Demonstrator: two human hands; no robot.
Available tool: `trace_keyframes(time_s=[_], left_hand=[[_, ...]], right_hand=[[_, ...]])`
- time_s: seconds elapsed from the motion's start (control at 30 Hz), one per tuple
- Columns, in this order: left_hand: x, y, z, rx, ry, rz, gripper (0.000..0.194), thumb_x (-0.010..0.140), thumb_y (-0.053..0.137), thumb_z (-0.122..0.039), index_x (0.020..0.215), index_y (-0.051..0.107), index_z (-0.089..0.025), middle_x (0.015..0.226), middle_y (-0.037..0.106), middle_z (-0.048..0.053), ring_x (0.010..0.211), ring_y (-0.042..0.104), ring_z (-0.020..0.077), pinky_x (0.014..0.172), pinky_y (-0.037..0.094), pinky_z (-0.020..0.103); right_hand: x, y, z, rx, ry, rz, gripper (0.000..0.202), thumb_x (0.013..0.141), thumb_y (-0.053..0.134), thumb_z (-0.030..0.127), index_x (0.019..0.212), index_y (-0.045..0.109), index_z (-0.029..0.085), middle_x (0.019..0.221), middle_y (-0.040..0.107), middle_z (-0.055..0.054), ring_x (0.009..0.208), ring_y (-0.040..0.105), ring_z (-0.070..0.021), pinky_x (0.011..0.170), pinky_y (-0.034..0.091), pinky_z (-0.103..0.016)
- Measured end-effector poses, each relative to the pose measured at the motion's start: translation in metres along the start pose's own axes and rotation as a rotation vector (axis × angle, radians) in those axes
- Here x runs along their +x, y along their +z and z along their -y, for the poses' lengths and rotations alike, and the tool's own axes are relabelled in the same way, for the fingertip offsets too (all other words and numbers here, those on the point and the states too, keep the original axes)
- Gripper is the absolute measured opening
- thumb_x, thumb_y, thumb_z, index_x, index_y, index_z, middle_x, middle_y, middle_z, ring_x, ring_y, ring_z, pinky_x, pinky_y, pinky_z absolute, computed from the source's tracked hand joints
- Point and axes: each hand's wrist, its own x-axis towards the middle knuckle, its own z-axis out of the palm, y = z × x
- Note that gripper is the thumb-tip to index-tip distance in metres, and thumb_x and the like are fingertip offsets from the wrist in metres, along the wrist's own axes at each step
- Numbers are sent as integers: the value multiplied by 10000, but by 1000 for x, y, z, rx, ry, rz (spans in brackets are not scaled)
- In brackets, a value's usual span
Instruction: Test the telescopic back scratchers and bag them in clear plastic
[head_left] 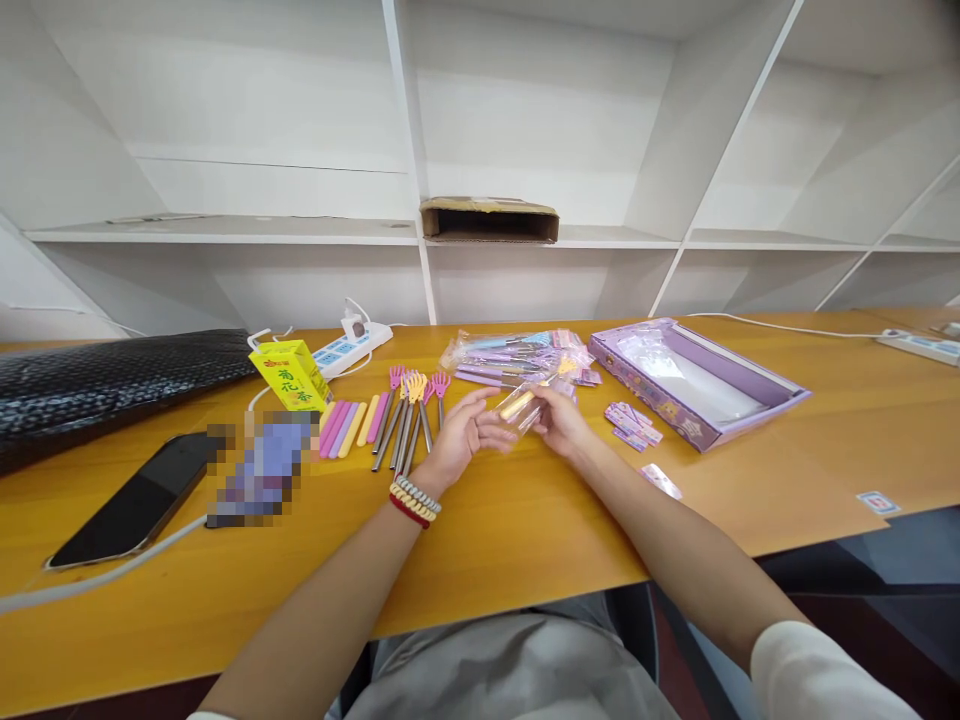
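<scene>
My right hand is closed on a clear plastic packet with a yellow stick inside. Fingers apart, my left hand is just left of the packet and seems to hold nothing. Behind both hands lies a pile of wrapped pink, purple and blue pieces. To the left are metal rods with small pink and yellow claw-shaped heads. Beside them, several yellow, pink and purple sticks lie in a row. Small printed cards rest right of my right hand.
A purple display box lies at the right. At the left are a yellow drink carton, a power strip, a black phone, a blurred item and a black bag. A cardboard box sits on the shelf.
</scene>
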Motion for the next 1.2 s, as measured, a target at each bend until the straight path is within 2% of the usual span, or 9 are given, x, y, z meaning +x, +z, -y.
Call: trace_keyframes(time_s=[0.1,0.17,0.3,0.43,0.57,0.87,1.1,1.2], left_hand=[[-1,-5,-3,-14,64,48,470,762,484,-420,1165,466,-178,870,676,80,743,667,216,600,506,298],[-1,-6,-3,-2,56,31,464,755,490,-420,1146,485,-171,914,674,92,758,666,213,575,503,276],[-1,-6,-3,40,-111,7,439,739,526,-446,1066,536,-154,949,660,117,720,664,224,509,514,292],[-2,-4,-2,187,-227,1,306,658,657,-288,903,611,-111,887,670,132,665,656,200,478,514,262],[-2,-2,-4,211,-209,-20,218,625,672,-199,811,632,-93,815,674,122,603,639,167,459,512,237],[0,-2,2,267,-186,-78,143,642,639,-180,767,632,-109,758,645,76,580,616,147,426,511,240],[-1,-2,-2,146,-177,25,275,649,656,-160,918,649,-99,837,661,102,626,631,157,481,531,254],[-2,-3,-2,139,-160,35,258,658,676,-167,906,655,-95,824,662,98,622,633,151,497,531,248]], right_hand=[[1,-3,10,19,0,9,208,648,642,314,694,490,178,512,519,39,363,366,-44,303,169,-173],[0,-4,13,9,-9,18,202,653,634,311,686,486,179,505,511,40,363,367,-45,302,168,-172],[-2,-3,8,-35,-23,19,222,637,666,312,707,505,176,510,523,34,385,406,-60,307,197,-174],[-2,-1,1,-79,0,20,235,626,684,312,718,521,170,510,531,30,388,411,-69,314,224,-186],[-2,-2,0,-96,11,43,227,638,676,318,714,532,160,517,546,19,382,406,-67,307,212,-185],[-4,2,-4,-84,-61,101,268,650,699,353,698,510,167,499,529,35,368,415,-65,294,236,-179],[-5,3,-2,-61,-57,94,277,647,706,369,726,535,166,522,559,31,367,435,-71,298,253,-186],[-5,3,-1,-62,-48,84,276,655,702,378,720,539,165,522,568,25,367,443,-76,297,259,-190]])
